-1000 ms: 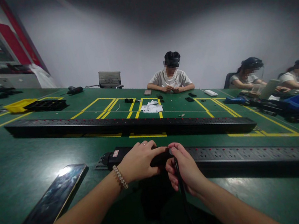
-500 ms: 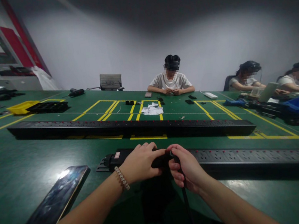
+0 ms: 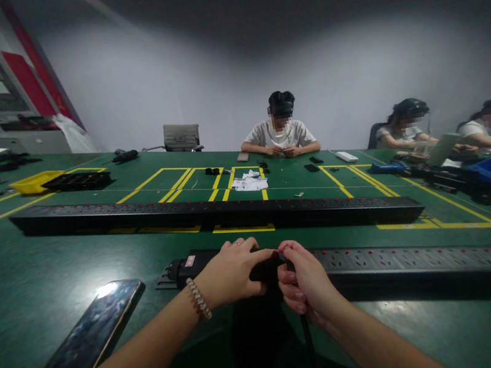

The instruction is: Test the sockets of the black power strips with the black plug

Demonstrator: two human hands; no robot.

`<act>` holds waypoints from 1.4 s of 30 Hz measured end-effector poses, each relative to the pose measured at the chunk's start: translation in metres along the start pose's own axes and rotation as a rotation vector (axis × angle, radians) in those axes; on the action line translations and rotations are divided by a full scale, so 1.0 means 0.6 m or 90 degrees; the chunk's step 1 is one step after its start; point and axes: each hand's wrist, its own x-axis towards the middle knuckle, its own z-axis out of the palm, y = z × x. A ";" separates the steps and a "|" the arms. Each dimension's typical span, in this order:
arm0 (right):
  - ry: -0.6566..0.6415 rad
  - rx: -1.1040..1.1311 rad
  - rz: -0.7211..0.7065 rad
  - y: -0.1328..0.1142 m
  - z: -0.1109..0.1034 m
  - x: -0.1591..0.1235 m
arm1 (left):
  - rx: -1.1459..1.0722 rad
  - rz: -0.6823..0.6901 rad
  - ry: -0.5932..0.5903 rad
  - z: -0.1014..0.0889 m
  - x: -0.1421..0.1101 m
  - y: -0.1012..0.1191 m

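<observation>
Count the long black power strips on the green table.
2. The near strip lies partly hidden by the left hand and right hand, running toward the right edge; the far strip stretches beyond them. No others clearly show.

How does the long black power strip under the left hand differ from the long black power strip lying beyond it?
The near strip is partly covered by the left hand; no hand covers the far strip.
The near strip runs out of the picture at the right; the far strip shows both its ends.
Both are black, long and dotted with red along the top.
</observation>
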 end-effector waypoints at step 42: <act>-0.123 0.070 -0.039 -0.028 -0.029 0.003 | 0.051 -0.003 0.083 0.018 0.006 -0.009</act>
